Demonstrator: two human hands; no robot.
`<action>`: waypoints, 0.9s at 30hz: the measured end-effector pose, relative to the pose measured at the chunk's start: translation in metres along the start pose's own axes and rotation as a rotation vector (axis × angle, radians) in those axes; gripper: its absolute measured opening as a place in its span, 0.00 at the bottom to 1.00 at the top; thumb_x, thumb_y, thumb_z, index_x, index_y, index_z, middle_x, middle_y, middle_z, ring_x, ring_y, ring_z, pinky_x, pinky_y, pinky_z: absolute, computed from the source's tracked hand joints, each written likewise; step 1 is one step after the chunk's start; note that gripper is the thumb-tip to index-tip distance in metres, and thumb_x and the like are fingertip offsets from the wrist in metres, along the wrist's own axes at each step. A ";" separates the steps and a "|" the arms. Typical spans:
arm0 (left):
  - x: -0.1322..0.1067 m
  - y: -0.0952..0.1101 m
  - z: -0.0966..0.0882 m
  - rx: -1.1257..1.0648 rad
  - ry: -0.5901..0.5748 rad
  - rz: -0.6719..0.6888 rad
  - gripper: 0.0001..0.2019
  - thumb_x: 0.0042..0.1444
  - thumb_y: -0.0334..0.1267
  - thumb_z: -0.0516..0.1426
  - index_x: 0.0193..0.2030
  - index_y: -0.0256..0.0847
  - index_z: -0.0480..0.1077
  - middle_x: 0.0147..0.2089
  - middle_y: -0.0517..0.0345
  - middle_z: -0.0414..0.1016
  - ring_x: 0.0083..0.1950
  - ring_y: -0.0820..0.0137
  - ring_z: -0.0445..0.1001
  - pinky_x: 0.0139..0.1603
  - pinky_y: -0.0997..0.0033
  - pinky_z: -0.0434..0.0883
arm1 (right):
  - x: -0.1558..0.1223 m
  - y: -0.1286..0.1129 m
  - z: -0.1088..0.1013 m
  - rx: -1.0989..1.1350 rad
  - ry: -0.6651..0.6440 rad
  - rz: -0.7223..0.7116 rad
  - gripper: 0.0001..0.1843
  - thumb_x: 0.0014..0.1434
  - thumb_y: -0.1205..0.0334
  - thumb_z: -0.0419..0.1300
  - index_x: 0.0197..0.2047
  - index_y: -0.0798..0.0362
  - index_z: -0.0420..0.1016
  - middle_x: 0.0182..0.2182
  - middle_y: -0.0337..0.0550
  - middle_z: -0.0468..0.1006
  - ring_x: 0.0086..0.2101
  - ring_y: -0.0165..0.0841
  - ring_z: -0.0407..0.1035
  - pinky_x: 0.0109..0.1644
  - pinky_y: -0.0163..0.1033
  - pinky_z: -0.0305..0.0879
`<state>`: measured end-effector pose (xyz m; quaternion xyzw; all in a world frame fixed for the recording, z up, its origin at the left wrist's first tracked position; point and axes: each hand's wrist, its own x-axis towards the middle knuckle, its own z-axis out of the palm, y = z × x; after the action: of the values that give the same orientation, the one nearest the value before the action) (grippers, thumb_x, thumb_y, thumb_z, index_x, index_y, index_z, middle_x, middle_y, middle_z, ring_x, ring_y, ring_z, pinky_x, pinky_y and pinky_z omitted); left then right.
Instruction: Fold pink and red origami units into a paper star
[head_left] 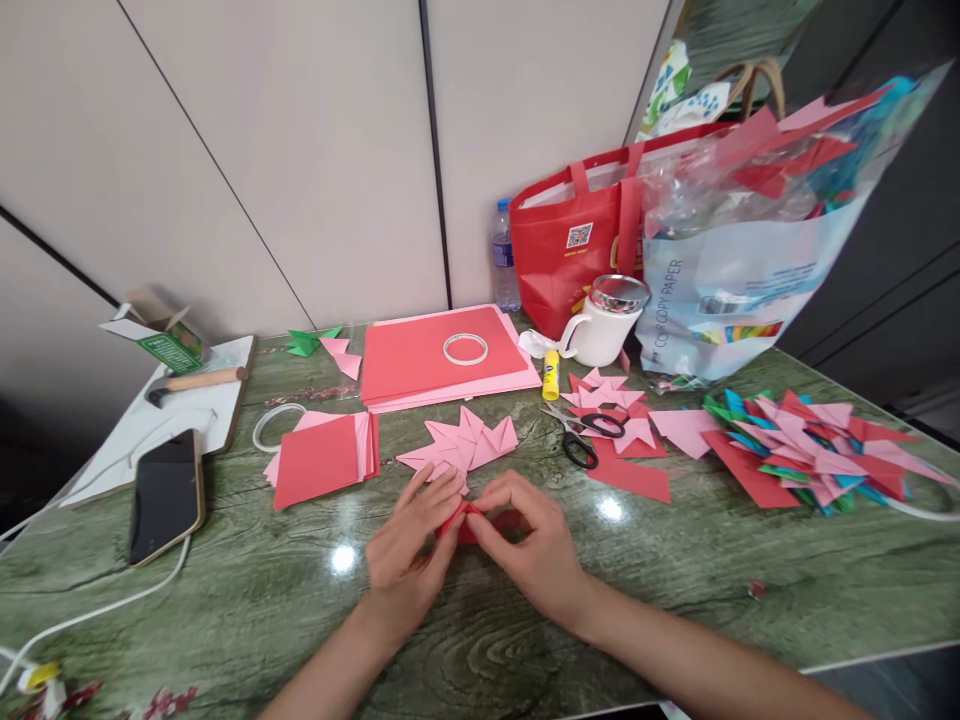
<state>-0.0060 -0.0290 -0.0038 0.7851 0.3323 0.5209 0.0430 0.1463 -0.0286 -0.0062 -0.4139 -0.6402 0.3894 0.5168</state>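
My left hand and my right hand meet near the middle of the table, both pinching one small piece of red paper. The red paper looks folded, and the fingers hide part of it. Just beyond my fingertips lies a pink folded-paper fan shape with several points; the left fingers overlap its near edge. To the left is a stack of red and pink paper squares. Scissors with black handles lie to the right, partly over pink and red folded pieces.
Larger red and pink sheets carry a tape roll. Behind stand a glue stick, white mug, bottle, red bag and plastic bag. Folded pieces heap rightward; a phone and hammer lie left.
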 end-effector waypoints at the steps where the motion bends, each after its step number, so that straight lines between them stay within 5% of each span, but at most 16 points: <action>1: 0.000 0.000 0.000 0.022 0.000 0.010 0.18 0.49 0.19 0.57 0.47 0.36 0.70 0.44 0.48 0.78 0.48 0.60 0.76 0.54 0.47 0.71 | 0.000 0.001 0.001 0.053 -0.024 0.068 0.01 0.55 0.64 0.58 0.32 0.51 0.69 0.29 0.41 0.71 0.30 0.31 0.68 0.28 0.33 0.66; 5: -0.001 -0.002 0.000 0.114 -0.011 0.061 0.18 0.51 0.20 0.57 0.48 0.38 0.69 0.44 0.49 0.79 0.48 0.61 0.76 0.53 0.48 0.71 | -0.001 0.004 0.005 0.226 -0.089 0.245 0.04 0.56 0.61 0.58 0.32 0.52 0.68 0.29 0.39 0.70 0.25 0.28 0.68 0.26 0.32 0.68; 27: -0.006 -0.009 -0.001 0.182 -0.080 0.038 0.15 0.54 0.22 0.53 0.48 0.38 0.67 0.46 0.48 0.78 0.53 0.61 0.72 0.55 0.50 0.67 | 0.000 0.003 0.011 0.414 -0.037 0.269 0.05 0.52 0.61 0.61 0.32 0.53 0.71 0.28 0.39 0.74 0.29 0.29 0.70 0.32 0.34 0.70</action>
<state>-0.0127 -0.0257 -0.0120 0.8121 0.3612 0.4577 -0.0251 0.1354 -0.0285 -0.0112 -0.3735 -0.4954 0.5851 0.5223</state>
